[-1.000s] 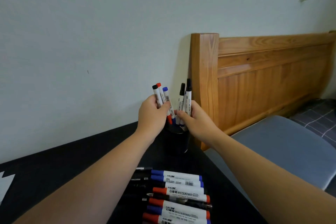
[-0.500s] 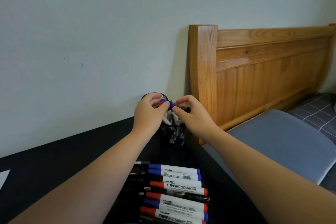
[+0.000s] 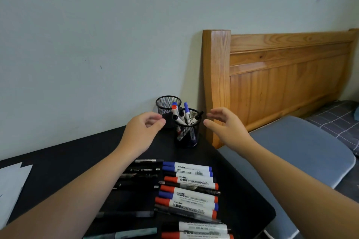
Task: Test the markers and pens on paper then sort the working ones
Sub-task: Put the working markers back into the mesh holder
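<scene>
- Markers (image 3: 181,115) stand tilted in the front mesh cup (image 3: 186,134), at 12 o'clock on the black table (image 3: 58,161); lower barrels obscured by mesh.
- Left hand (image 3: 142,132) at the cup's 9 o'clock, right hand (image 3: 226,127) at 3 o'clock: fingers loosely spread, both empty.
- Rear cup (image 3: 166,105): contents indiscernible.
- Nearest marker row (image 3: 188,190) cut off at 6 o'clock.

Black wire-mesh metal cup (image 3: 186,136), glossy varnished wooden headboard (image 3: 272,75), matt black table (image 3: 58,161)

Capped markers (image 3: 183,115) stand tilted in the near mesh cup (image 3: 187,137); a second mesh cup (image 3: 167,104) sits just behind it. Before the near cup, whiteboard markers (image 3: 189,190) and dark pens (image 3: 143,172) lie flat in rows; paper (image 3: 11,182) lies far left.
</scene>
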